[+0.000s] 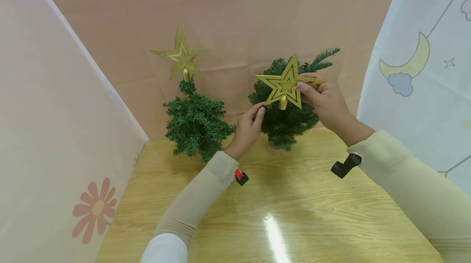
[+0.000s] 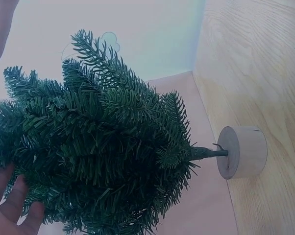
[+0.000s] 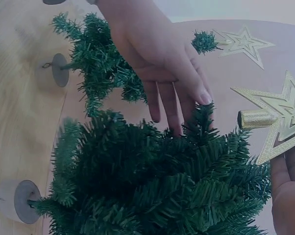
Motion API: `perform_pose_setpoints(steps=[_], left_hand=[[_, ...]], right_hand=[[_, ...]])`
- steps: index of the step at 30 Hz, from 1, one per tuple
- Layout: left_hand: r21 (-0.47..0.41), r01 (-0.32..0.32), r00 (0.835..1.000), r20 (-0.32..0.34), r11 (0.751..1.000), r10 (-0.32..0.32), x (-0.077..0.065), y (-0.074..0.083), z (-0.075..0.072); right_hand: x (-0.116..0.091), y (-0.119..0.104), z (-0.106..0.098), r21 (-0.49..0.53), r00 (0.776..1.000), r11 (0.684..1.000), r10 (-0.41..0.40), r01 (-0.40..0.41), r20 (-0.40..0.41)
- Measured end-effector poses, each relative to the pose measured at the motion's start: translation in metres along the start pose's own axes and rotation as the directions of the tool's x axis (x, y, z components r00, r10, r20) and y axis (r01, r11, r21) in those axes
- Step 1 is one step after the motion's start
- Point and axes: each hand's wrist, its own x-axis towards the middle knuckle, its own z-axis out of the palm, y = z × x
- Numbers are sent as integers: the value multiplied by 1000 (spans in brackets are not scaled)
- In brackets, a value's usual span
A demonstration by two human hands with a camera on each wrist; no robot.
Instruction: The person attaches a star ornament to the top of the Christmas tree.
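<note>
My right hand (image 1: pixel 327 101) pinches a gold star tree topper (image 1: pixel 286 85) by one arm, between thumb and fingers. The star is upright, its short hollow socket (image 3: pixel 255 119) at the bottom, beside the top of an artificial Christmas tree (image 2: pixel 103 132). My left hand (image 1: pixel 247 132) holds a branch tip at the top of this tree, thumb in front and fingers behind. This tree stands on a round wooden base (image 2: pixel 245 152). To the left, a second Christmas tree (image 1: pixel 198 124) bears another gold star topper (image 1: pixel 181 53) at its top.
Both trees stand at the back of a wooden table (image 1: pixel 235 210). Behind them hangs a pinkish cloth backdrop (image 1: pixel 228 17). A pale printed cloth (image 1: pixel 416 124) closes off the right side and a cloth with a flower (image 1: pixel 55 132) the left.
</note>
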Motion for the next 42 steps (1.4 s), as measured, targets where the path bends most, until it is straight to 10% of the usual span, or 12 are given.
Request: perform_pose_setpoints(steps=[27,42], left_hand=[[0,-18,1000,-19,1000,18,2,-3,0],[26,10,1000,-2,1000,-10,2,-1,-4]], right_hand=[[22,-3,-3,26,998,999,-23,24,-52],[42,-12,-5,310,989,946,-51,92,-140]])
